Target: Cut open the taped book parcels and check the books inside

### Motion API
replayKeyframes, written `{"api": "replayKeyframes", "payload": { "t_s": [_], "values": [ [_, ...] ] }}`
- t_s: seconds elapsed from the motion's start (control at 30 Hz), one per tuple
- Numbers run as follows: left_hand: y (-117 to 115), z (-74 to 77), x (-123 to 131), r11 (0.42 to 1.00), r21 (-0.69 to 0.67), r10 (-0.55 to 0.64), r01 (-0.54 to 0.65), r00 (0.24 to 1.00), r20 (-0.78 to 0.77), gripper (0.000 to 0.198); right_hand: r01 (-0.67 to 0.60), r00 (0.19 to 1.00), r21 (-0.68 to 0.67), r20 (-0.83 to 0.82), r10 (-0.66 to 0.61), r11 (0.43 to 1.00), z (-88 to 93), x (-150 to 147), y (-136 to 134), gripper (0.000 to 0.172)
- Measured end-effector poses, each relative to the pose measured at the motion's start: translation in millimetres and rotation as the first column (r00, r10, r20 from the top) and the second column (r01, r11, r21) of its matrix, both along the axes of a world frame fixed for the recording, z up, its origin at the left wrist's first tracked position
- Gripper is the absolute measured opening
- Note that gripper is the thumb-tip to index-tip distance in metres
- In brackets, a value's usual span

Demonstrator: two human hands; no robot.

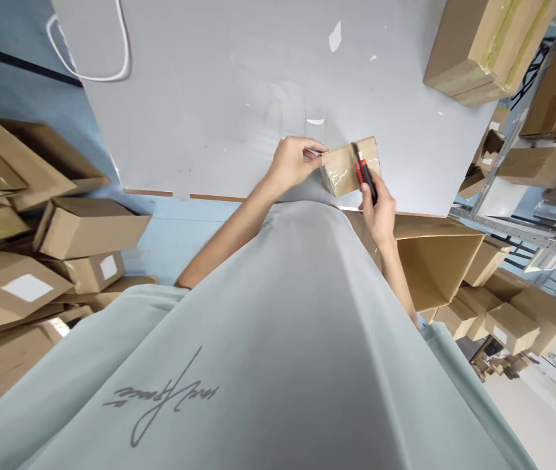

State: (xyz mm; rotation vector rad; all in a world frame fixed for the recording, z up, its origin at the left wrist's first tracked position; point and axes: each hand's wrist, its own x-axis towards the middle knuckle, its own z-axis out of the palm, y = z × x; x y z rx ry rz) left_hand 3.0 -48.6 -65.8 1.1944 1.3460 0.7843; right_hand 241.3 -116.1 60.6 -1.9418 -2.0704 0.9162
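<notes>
A small cardboard box (pixel 339 171) with shiny clear tape stands at the near edge of the white table (pixel 200 117). My left hand (pixel 295 160) grips its left end between thumb and fingers. In my right hand (pixel 380 207) is a red and black utility knife (pixel 365 173), its tip over the upper face of the box. Whether the blade touches the cardboard or tape, I cannot tell. The fingers of my right hand are wrapped round the handle.
A larger taped box (pixel 478 55) sits at the table's right back. White scraps (pixel 335 36) and a white cord (pixel 126 52) lie on the table. Boxes (pixel 96 225) are piled at the left. An open carton (pixel 434 267) and a metal shelf (pixel 493 156) stand at the right.
</notes>
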Motion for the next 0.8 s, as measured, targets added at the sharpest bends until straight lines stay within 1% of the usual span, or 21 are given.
{"api": "replayKeyframes", "payload": {
  "t_s": [0.07, 0.13, 0.3, 0.47, 0.63, 0.8],
  "values": [
    [0.8, 3.2, -1.0, 1.0, -0.007, -0.008, 0.008, 1.0, 0.006, 0.024, -0.009, 1.0, -0.03, -0.023, 0.008, 1.0, 1.9, -11.6, -9.8, 0.06],
    [0.6, 4.5, -1.4, 1.0, -0.007, -0.025, 0.025, 1.0, 0.019, 0.023, -0.016, 1.0, -0.065, -0.006, 0.016, 0.998, 2.0, -19.1, -16.2, 0.059],
    [-2.4, 1.7, 1.4, 1.0, -0.001, -0.019, 0.019, 0.999, 0.036, 0.022, -0.043, 0.989, -0.126, 0.132, 0.06, 0.991, 6.3, -25.2, -23.1, 0.058],
    [-3.2, -2.5, 5.9, 1.0, 0.017, 0.004, -0.005, 0.999, 0.049, 0.019, -0.034, 0.957, -0.233, 0.274, 0.099, 0.972, 23.9, -38.2, -22.0, 0.059],
    [-3.7, -2.9, 7.2, 1.0, 0.025, 0.005, -0.006, 0.999, 0.035, 0.014, -0.012, 0.91, -0.346, 0.386, 0.154, 0.938, 43.3, -55.6, -19.2, 0.061],
    [-4.6, -3.6, 7.0, 1.0, 0.016, 0.014, -0.014, 0.999, 0.029, 0.016, 0.006, 0.871, -0.397, 0.454, 0.19, 0.918, 48.5, -65.7, -17.2, 0.062]
  ]
}}
